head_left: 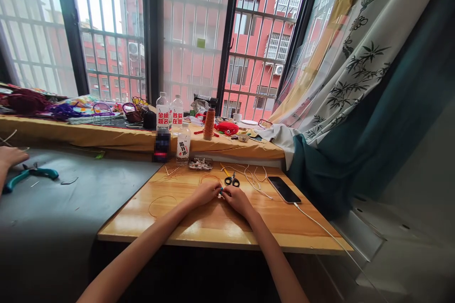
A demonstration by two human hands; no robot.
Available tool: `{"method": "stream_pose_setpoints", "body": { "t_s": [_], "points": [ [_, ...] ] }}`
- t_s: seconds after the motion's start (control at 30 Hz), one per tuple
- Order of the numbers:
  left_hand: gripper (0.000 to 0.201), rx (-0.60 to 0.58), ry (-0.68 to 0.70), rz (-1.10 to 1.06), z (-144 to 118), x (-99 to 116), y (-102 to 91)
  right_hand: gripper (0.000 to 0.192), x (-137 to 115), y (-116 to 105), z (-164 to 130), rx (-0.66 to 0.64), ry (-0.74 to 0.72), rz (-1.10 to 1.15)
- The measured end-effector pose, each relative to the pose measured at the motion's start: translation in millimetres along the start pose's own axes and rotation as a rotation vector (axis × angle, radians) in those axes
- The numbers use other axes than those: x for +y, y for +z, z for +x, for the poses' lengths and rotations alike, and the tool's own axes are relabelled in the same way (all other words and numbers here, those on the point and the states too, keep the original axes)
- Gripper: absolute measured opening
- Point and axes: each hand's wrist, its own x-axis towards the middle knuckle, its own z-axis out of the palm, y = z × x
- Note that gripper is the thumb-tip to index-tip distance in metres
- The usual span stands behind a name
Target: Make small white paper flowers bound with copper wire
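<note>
We see our left hand [205, 193] and right hand [237, 199] meet over the wooden table [185, 227], pinching a small teal piece [221, 191]. Scissors [232, 181] lie just beyond, a phone [283, 189] to the right.

You can't tell what your left hand [205, 193] and right hand [237, 199] pinch between them; it is too small. Another person's hand [10, 156] is cut off at the left edge. A blurred patch hides the box [162, 144] by the bottles [169, 112].
</note>
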Motion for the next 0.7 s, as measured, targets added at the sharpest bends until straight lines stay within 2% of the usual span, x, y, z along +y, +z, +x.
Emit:
{"method": "stream_pose_setpoints", "body": {
  "t_s": [0.7],
  "points": [
    [0.023, -0.011, 0.016, 0.071, -1.2, 1.9, -0.7, 0.020, -2.0, -2.0, -0.7, -0.012, 0.003, -0.027]
  ]
}}
